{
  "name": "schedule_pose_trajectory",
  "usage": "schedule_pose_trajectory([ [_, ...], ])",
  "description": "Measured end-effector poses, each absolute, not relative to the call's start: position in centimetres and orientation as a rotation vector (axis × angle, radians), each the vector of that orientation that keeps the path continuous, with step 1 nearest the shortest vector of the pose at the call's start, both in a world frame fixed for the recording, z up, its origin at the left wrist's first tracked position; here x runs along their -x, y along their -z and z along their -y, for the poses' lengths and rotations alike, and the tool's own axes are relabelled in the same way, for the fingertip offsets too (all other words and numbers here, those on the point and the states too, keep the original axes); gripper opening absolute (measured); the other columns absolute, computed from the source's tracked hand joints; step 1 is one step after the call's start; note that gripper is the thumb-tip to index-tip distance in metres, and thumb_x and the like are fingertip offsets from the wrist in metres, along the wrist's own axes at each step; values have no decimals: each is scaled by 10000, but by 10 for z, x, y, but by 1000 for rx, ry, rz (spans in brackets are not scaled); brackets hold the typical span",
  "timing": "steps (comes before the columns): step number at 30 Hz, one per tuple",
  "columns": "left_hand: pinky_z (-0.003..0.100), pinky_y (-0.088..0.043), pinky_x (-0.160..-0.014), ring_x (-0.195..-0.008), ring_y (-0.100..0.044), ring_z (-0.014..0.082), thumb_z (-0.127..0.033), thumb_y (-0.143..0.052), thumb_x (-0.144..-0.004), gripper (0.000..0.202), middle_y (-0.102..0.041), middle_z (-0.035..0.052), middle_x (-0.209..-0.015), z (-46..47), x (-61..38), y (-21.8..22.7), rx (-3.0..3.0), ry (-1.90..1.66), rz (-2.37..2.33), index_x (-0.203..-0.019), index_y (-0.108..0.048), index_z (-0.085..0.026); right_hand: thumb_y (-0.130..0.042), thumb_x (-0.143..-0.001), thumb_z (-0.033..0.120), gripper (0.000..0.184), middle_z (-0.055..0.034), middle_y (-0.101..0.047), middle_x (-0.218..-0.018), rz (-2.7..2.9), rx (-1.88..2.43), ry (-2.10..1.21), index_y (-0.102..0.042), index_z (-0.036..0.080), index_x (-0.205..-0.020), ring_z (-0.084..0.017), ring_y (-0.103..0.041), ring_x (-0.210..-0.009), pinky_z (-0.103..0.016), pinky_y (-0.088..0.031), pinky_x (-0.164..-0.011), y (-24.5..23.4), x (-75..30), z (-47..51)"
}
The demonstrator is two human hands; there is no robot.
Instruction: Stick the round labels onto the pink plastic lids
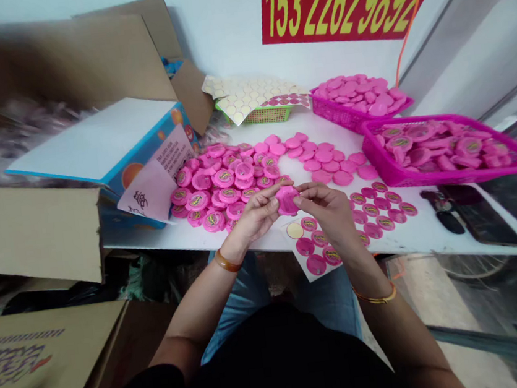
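My left hand [254, 216] and my right hand [328, 208] meet over the front edge of the white table [431, 233], both closed on one round pink lid [286, 200] held between their fingertips. Just below the hands lies a sticker sheet [324, 239] with round pink labels, a few spots peeled bare. A heap of labelled pink lids [220, 183] lies left of my hands. Plain pink lids [324, 158] are spread behind them.
Two pink baskets [452, 172] [347, 118] of lids stand at the right and back right. A green basket [268, 115] holds used sticker sheets. A blue box [109, 155] and open cartons [29, 226] crowd the left. A phone [480, 215] and a key fob [448, 219] lie at the right.
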State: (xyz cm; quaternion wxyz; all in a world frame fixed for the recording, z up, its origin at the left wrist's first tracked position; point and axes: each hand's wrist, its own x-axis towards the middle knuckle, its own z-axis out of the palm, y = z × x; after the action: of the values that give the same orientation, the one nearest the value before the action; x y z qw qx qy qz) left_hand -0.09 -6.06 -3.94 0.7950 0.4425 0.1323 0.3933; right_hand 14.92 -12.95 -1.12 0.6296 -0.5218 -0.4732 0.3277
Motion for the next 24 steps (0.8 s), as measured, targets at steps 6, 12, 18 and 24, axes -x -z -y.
schedule_pose_trajectory([
  [6, 261, -482, -846, -903, -668, 167, -261, -791, -690, 521, -722, 73, -943, 61, 0, 42, -901, -865, -285, -1188, -662, -178, -760, -696, 293, 107, -46, -667, -965, 1087, 1203, -730, -705, 204, -717, -172, -632, -859, -295, -489, -683, 13, -149, 130],
  [12, 238, -465, -876, -900, -667, 142, -231, -748, -740, 460, -726, 74, -989, 63, -1, 38, -937, -861, -211, -1189, -661, -175, -751, -708, 290, 104, -50, -662, -963, 1090, 1206, -690, -701, 201, -730, -175, -641, -870, -294, -502, -688, 13, -148, 132],
  [18, 244, -470, -856, -872, -668, 145, -246, -757, -727, 478, -727, 72, -955, 64, -1, 35, -950, -863, -227, -1189, -659, -168, -743, -714, 276, 90, -52, -656, -957, 1076, 1196, -617, -697, 201, -732, -177, -646, -869, -307, -523, -710, 13, -145, 133],
  [24, 228, -468, -781, -753, -642, 112, -240, -768, -716, 470, -725, 57, -908, 66, -2, 33, -948, -882, -281, -1171, -671, -173, -741, -701, 270, 88, -54, -648, -964, 1066, 1227, -567, -697, 199, -728, -178, -648, -867, -313, -537, -712, 11, -143, 134],
])
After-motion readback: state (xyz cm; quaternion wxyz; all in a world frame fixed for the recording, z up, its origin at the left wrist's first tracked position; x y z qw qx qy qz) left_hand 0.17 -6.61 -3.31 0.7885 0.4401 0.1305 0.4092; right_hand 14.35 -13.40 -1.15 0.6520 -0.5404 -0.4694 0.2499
